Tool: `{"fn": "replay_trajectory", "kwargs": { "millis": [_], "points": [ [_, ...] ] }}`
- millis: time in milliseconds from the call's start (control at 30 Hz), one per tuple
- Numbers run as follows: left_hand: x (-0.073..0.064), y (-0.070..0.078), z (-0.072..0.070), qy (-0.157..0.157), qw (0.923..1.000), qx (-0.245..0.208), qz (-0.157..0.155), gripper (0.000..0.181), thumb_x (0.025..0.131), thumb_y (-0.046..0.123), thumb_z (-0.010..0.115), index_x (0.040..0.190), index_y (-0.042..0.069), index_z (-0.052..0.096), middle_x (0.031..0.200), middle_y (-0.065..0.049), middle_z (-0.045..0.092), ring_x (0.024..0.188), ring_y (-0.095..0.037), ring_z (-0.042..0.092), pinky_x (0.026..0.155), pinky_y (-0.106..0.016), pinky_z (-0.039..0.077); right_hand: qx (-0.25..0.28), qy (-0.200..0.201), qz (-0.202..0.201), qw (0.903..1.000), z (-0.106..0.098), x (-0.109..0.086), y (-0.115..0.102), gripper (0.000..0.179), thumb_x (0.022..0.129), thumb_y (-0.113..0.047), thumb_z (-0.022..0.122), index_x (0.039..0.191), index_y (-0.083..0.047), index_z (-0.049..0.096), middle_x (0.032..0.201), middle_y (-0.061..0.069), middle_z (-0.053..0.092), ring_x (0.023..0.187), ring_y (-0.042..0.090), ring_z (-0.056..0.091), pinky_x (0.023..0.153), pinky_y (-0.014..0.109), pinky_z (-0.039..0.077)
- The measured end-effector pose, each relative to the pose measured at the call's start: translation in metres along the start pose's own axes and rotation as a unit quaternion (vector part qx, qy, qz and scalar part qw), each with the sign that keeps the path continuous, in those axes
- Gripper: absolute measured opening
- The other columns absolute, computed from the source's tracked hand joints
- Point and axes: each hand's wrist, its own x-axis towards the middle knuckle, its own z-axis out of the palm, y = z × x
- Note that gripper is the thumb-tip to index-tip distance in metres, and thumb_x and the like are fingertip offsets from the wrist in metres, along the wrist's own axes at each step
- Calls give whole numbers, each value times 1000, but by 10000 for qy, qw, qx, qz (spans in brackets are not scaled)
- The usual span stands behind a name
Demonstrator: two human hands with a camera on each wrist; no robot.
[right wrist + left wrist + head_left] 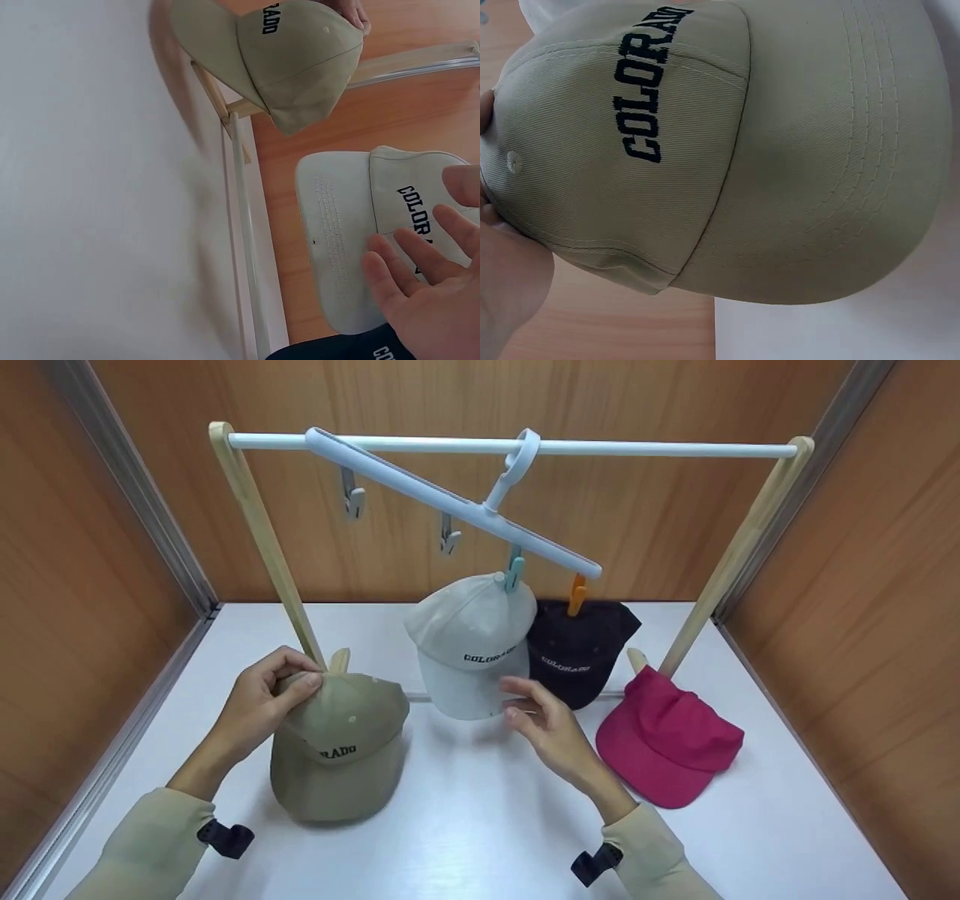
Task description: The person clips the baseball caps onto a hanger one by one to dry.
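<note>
My left hand (262,701) pinches the crown of an olive-green baseball cap (337,784) between thumb and fingers. In the left wrist view this cap (802,150) hangs with its brim pointing away from the hand and shows dark lettering. My right hand (555,731) holds nothing; its fingers are spread and bent a little in the right wrist view, close in front of a white cap (476,619). That white cap hangs by a teal clip (514,573) on a tilted white hanger (450,502). Beside it a black cap (581,660) hangs from an orange clip (577,596).
The hanger hooks over a white rail (660,449) on wooden posts (262,532). Two grey clips (354,499) on its raised left side hold nothing. A crimson cap (675,739) sits by the right post's foot on the white table (450,832). Wood-grain panels (847,607) surround the table.
</note>
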Motion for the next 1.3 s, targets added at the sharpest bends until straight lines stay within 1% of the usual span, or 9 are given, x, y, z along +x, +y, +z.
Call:
{"fn": "replay_trajectory", "kwargs": {
  "millis": [233, 467, 567, 800, 933, 1000, 1133, 1200, 1300],
  "points": [
    [4, 10, 12, 48, 9996, -154, 215, 14, 106, 12, 66, 115, 1, 66, 106, -5, 75, 98, -11, 70, 87, -17, 55, -69, 16, 23, 10000, 2, 2, -4, 45, 106, -6, 63, 149, 3, 53, 149, 25, 57, 132, 42, 60, 105, 27, 52],
    [7, 15, 23, 35, 9995, -180, 261, 14, 105, 12, 68, 115, 2, 66, 105, -6, 74, 99, -12, 69, 89, -16, 54, -71, 9, -30, 10000, 3, 6, -7, 44, 106, -8, 64, 148, 0, 55, 149, 22, 58, 132, 42, 60, 107, 30, 52],
    [8, 18, 26, 44, 9994, -211, 262, 13, 105, 11, 68, 115, 2, 66, 105, -5, 75, 100, -12, 69, 90, -16, 54, -51, -20, -40, 10000, 4, 7, -8, 44, 106, -9, 64, 149, -1, 55, 150, 22, 57, 133, 42, 60, 108, 29, 51],
    [9, 23, 27, -85, 9991, -293, 304, 12, 104, 9, 69, 113, 2, 66, 105, -5, 75, 102, -12, 70, 91, -17, 54, -47, -25, -63, 10000, 10, 9, -9, 44, 106, -8, 63, 148, -1, 55, 150, 23, 57, 133, 42, 60, 108, 31, 51],
    [8, 29, 27, -137, 9982, -411, 413, 9, 103, 5, 69, 111, 1, 67, 103, -5, 76, 101, -11, 71, 90, -18, 55, -61, -69, -170, 9998, 14, 10, -11, 43, 106, -6, 63, 148, 1, 56, 150, 25, 57, 132, 44, 60, 108, 32, 52],
    [8, 32, 28, -178, 9975, -472, 489, 8, 102, 3, 69, 110, 1, 67, 102, -6, 76, 107, -9, 71, 94, -17, 54, -47, -98, -247, 9996, 16, 12, -13, 42, 106, -4, 62, 147, 3, 56, 149, 25, 57, 131, 45, 60, 108, 33, 52],
    [11, 39, 33, -303, 9963, -595, 549, 8, 102, 4, 70, 109, 2, 68, 100, -6, 75, 101, -10, 71, 91, -19, 56, -6, -168, -376, 9992, 22, 17, -20, 41, 106, -1, 61, 146, 5, 56, 148, 26, 58, 130, 47, 59, 109, 35, 52],
    [13, 42, 36, -346, 9962, -584, 541, 8, 102, 5, 70, 109, 3, 68, 99, -6, 74, 94, -12, 70, 84, -21, 56, -30, -224, -429, 9988, 25, 20, -25, 41, 106, -3, 62, 146, 4, 57, 148, 25, 59, 130, 47, 60, 110, 37, 52],
    [15, 46, 40, -345, 9960, -639, 514, 8, 101, 5, 71, 109, 4, 69, 97, -5, 74, 88, -14, 67, 78, -23, 56, -174, -344, -472, 9981, 30, 25, -33, 41, 107, -8, 63, 147, 0, 57, 148, 22, 60, 131, 40, 62, 112, 40, 50]
  ]
}}
